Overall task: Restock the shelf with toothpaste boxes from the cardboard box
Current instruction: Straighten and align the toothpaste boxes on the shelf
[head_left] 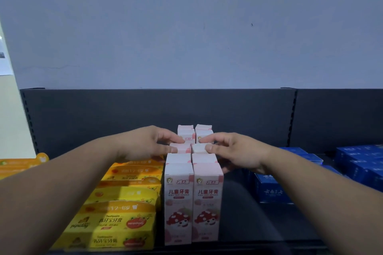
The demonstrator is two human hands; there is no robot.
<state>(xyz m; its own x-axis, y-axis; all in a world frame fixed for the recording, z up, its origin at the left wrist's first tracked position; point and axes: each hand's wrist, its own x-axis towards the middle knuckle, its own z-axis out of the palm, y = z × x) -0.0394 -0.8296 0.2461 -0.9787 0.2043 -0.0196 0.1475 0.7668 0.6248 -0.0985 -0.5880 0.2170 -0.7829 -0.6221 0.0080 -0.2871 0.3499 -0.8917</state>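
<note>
Two rows of upright pink-and-white toothpaste boxes (193,203) run front to back in the middle of the dark shelf (248,217). My left hand (145,145) reaches in from the left and pinches the top of the third box in the left row (180,148). From the right, my right hand (234,151) pinches the top of the third box in the right row (199,148). Both of those boxes stand in line with the others. The cardboard box is out of view.
Yellow toothpaste boxes (122,213) lie stacked left of the pink rows. Blue boxes (271,188) sit to the right, with more at the far right (360,163). A bare strip of shelf lies between the pink and blue boxes. The shelf's dark back panel (145,109) rises behind.
</note>
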